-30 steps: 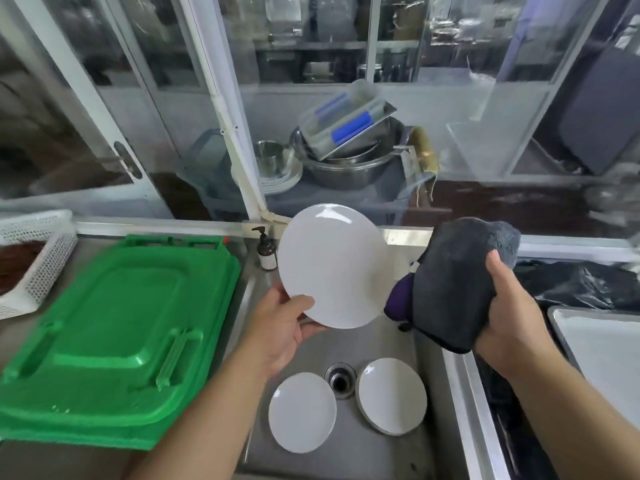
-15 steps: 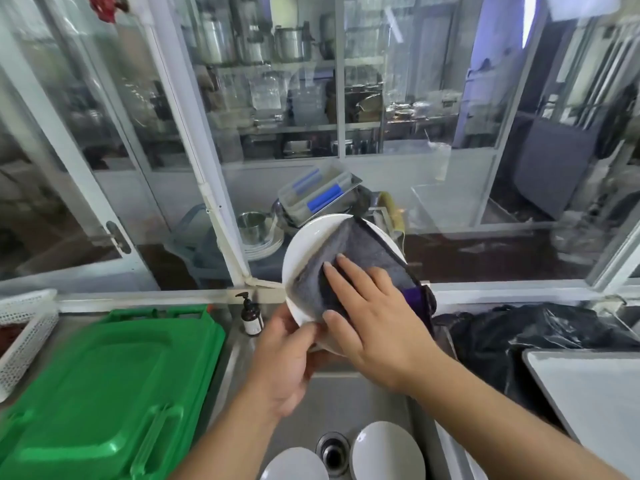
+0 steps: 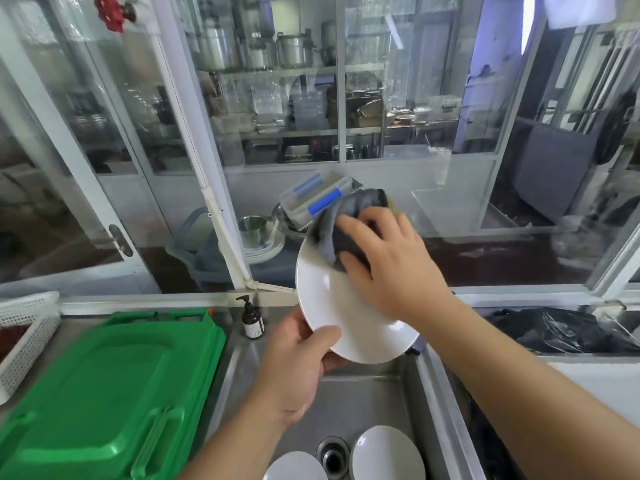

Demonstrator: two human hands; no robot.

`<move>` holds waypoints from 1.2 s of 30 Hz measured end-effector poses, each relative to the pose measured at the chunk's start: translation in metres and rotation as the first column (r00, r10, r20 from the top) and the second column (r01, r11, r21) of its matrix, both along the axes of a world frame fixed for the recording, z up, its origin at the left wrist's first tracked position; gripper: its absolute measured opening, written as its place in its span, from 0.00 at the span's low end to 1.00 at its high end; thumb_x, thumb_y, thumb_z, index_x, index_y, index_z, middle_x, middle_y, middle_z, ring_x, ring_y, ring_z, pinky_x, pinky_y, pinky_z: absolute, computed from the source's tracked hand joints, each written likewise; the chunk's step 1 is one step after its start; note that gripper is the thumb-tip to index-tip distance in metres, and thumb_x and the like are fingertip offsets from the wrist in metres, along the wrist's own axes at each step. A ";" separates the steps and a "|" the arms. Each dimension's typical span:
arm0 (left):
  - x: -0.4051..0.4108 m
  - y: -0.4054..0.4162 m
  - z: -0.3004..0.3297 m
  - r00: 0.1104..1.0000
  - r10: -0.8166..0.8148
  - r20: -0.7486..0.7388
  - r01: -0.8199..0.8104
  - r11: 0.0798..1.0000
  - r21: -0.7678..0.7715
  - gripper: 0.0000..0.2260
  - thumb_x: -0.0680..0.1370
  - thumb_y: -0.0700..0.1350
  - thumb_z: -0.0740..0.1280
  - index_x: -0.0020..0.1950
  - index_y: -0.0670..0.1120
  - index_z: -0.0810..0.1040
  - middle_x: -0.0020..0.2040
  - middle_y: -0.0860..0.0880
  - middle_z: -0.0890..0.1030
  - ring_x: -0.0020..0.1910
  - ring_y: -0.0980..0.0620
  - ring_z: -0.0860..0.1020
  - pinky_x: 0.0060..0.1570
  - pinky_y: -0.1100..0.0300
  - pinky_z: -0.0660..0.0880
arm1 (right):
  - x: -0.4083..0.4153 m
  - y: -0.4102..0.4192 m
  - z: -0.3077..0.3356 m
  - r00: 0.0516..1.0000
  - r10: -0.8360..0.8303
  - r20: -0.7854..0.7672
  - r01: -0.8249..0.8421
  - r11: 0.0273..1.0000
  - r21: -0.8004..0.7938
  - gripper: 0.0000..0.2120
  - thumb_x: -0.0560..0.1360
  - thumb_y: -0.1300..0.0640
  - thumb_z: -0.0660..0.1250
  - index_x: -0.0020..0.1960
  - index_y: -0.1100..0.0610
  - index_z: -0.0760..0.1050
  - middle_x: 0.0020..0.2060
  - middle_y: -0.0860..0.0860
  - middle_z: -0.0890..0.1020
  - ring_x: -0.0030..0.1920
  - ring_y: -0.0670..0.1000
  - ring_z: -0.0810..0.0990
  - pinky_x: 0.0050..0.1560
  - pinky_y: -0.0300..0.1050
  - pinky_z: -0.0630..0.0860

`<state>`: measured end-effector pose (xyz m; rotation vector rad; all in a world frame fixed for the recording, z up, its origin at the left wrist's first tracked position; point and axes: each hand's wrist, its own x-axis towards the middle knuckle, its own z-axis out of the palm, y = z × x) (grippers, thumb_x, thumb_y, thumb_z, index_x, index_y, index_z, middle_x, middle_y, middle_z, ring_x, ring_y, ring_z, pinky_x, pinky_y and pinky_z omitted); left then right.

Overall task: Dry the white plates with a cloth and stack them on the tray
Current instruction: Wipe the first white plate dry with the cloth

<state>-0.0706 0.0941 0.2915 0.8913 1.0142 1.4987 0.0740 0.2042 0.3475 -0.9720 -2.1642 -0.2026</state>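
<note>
While my left hand [image 3: 294, 367] gripped the lower-left rim of the white plate [image 3: 332, 306], thumb curled over its face and fingers behind, I held it tilted above the steel sink [image 3: 367, 400]. My right hand [image 3: 391, 261] lay across the plate's upper part, fingers spread and bent onto the grey cloth [image 3: 346, 220], pressing it against the top rim.

Half a second earlier the cloth had covered most of the plate's face with my right hand flat at its middle; by this moment the cloth was bunched at the upper edge and most of the white surface showed bare. The plate also sat further right and higher in my view, and less of the sink floor was visible.

Two more white plates [image 3: 388, 455] lay flat in the sink bottom, one on each side of the drain [image 3: 333, 453], both cut by the lower edge of the view. A green plastic lid [image 3: 104, 393] filled the bench to the left, just beside the sink wall, with a brown pump bottle [image 3: 252, 320] at the sink's back corner. A white mesh basket [image 3: 24, 334] stood at the far left. To the right, beyond the sink's raised edge, lay a black plastic bag [image 3: 554, 329] and, nearer me, the pale corner of a tray [image 3: 602, 379].
</note>
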 end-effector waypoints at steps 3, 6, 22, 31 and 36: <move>-0.001 0.002 0.006 0.999 0.038 -0.038 -0.037 0.998 0.046 0.19 0.72 0.37 0.68 0.53 0.58 0.87 0.55 0.45 0.87 0.54 0.46 0.86 0.51 0.39 0.84 | 0.000 0.009 -0.001 0.987 -0.086 -0.133 0.076 0.994 -0.081 0.20 0.82 0.52 0.65 0.74 0.52 0.73 0.60 0.58 0.75 0.54 0.64 0.72 0.55 0.62 0.76; -0.007 0.005 0.011 0.994 0.080 -0.072 -0.075 0.995 0.071 0.17 0.72 0.38 0.68 0.52 0.57 0.86 0.55 0.46 0.87 0.52 0.47 0.86 0.48 0.42 0.85 | 0.003 0.006 -0.016 0.958 -0.186 -0.217 0.138 0.966 -0.217 0.20 0.84 0.54 0.65 0.75 0.53 0.72 0.62 0.59 0.75 0.59 0.66 0.72 0.60 0.63 0.74; 0.007 0.003 0.010 0.994 0.084 -0.068 -0.081 0.995 0.051 0.18 0.72 0.37 0.68 0.55 0.56 0.86 0.56 0.43 0.87 0.55 0.44 0.86 0.51 0.40 0.84 | -0.018 0.007 0.012 0.986 0.112 -0.121 -0.129 0.981 -0.145 0.24 0.88 0.53 0.57 0.83 0.52 0.62 0.83 0.46 0.59 0.85 0.55 0.53 0.83 0.47 0.49; -0.003 0.009 0.023 0.982 0.186 -0.023 -0.182 0.976 0.123 0.18 0.74 0.33 0.67 0.50 0.56 0.87 0.56 0.48 0.87 0.54 0.47 0.86 0.45 0.51 0.84 | 0.007 0.008 -0.031 0.942 -0.236 -0.237 0.201 0.966 -0.164 0.17 0.83 0.59 0.68 0.71 0.58 0.81 0.63 0.61 0.78 0.59 0.66 0.73 0.63 0.64 0.76; -0.005 0.014 0.023 0.985 0.172 -0.024 -0.169 0.980 0.107 0.18 0.71 0.35 0.67 0.51 0.54 0.87 0.54 0.46 0.88 0.53 0.45 0.87 0.45 0.50 0.84 | 0.005 -0.023 -0.051 0.970 -0.119 -0.210 0.091 0.986 -0.137 0.13 0.80 0.61 0.71 0.63 0.61 0.80 0.54 0.59 0.79 0.47 0.63 0.77 0.49 0.60 0.80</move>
